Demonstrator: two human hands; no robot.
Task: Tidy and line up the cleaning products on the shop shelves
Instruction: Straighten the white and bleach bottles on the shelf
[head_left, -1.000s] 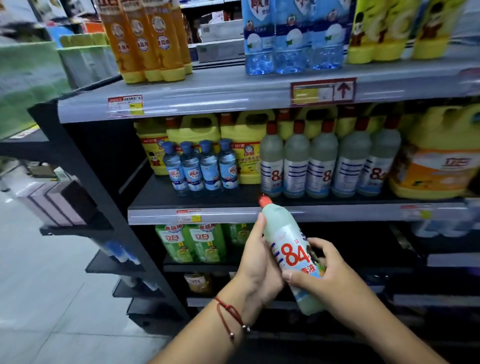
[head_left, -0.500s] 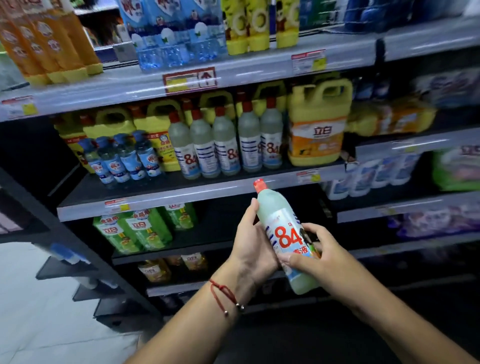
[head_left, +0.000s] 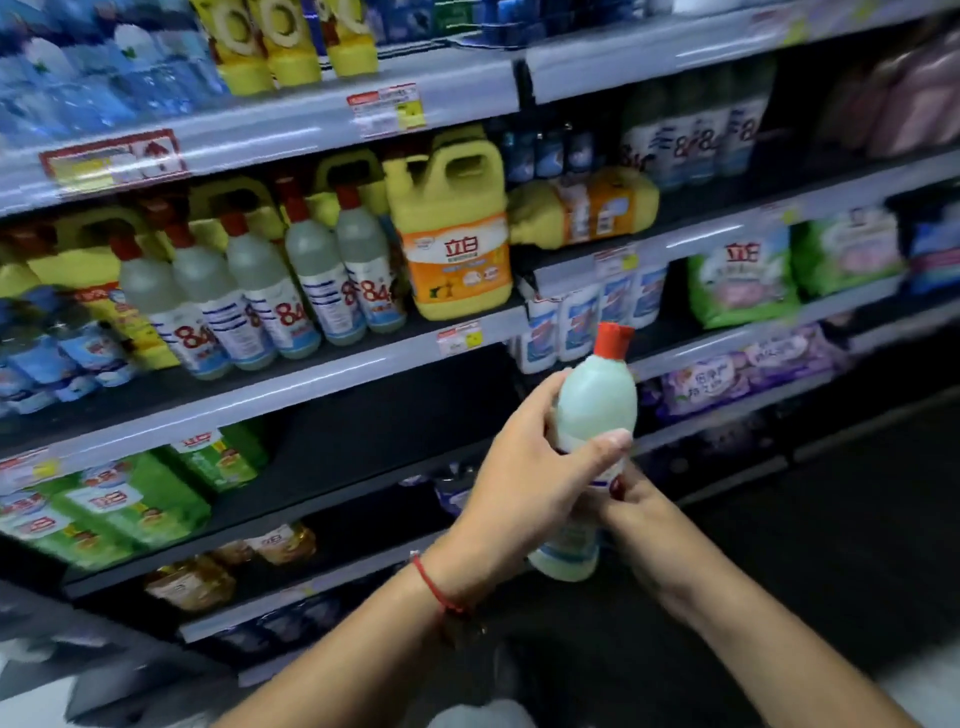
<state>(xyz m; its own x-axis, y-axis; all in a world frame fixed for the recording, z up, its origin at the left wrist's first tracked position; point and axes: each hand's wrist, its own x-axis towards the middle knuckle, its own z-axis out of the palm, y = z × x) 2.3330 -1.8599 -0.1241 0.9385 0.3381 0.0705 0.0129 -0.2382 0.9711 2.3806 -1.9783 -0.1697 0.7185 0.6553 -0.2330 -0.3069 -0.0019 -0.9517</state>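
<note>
I hold a pale green "84" disinfectant bottle (head_left: 597, 400) with a red cap upright in front of the shelves. My left hand (head_left: 524, 478) wraps round its middle, thumb across the front. My right hand (head_left: 631, 501) grips the lower part from behind and is mostly hidden by the left hand and the bottle. A row of several matching "84" bottles (head_left: 270, 291) stands on the middle shelf (head_left: 291, 389), up and to the left of my hands.
A big yellow detergent jug (head_left: 454, 234) stands right of the "84" row, and another yellow jug (head_left: 582, 208) lies on its side beyond it. Green refill bags (head_left: 119, 509) sit on the shelf below. White and blue bottles (head_left: 587, 317) and laundry packs (head_left: 743, 275) fill the right-hand shelves.
The view has swung right along the shelves. The bottle has turned upright with its label facing away, and my left hand has moved from its side to wrap across its front.
</note>
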